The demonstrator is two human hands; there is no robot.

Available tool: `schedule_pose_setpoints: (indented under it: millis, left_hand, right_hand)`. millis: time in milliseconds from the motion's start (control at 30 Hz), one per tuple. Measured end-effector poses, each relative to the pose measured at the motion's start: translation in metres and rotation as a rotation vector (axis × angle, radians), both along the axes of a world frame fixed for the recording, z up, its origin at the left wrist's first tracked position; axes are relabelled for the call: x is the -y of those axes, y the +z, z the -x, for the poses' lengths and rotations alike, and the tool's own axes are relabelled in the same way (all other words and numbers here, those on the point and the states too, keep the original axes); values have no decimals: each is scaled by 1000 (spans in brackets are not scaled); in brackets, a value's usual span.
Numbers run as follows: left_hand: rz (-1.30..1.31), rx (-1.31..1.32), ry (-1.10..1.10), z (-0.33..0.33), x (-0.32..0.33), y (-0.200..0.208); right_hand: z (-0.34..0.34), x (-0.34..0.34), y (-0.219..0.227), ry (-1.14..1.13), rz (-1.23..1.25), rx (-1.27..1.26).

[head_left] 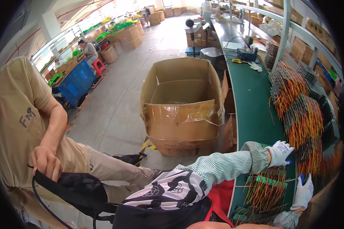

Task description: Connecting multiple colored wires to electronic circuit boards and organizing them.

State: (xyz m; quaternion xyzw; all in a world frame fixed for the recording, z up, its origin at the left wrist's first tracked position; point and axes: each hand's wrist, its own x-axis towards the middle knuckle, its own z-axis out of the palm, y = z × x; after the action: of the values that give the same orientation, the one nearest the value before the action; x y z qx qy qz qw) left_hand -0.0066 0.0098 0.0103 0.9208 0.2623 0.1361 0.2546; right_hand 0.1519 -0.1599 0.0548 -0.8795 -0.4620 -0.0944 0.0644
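Observation:
My left hand, in a white glove with blue fingertips, reaches over the green bench with its fingers stretched out. It is beside a stack of circuit boards with red and yellow wires. Nearer to me, my right hand, gloved the same way, has its thumb and fingers apart at the bench's right side. Between my arms lies a group of wired boards, with a thin white line running across it. I see nothing held in either glove. Striped sleeves cover my forearms.
A large open carton stands left of the green bench. Further stacks of wired boards lean along the shelf posts. Close on my left, a person in a tan shirt grips a black mesh bag. Pliers lie farther along the bench.

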Motion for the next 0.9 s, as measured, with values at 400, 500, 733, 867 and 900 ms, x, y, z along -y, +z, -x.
schedule_pose_setpoints:
  millis: [400,500,733,867,900]
  left_hand:
    - [-48,-82,23,26,2,1]
    - [-55,-123,-18,25,4,-9]
    - [-26,-232,-35,38,-1,-38]
    - [5,-233,-5,44,-1,-34]
    - [8,-225,15,50,0,-30]
  right_hand:
    - [5,-10,-7,232,-7,-119]
    - [22,-10,-9,235,42,-130]
    - [36,-23,-24,286,115,-164]
    - [26,-28,-25,330,162,-108]
    - [20,-30,-27,371,153,-53]
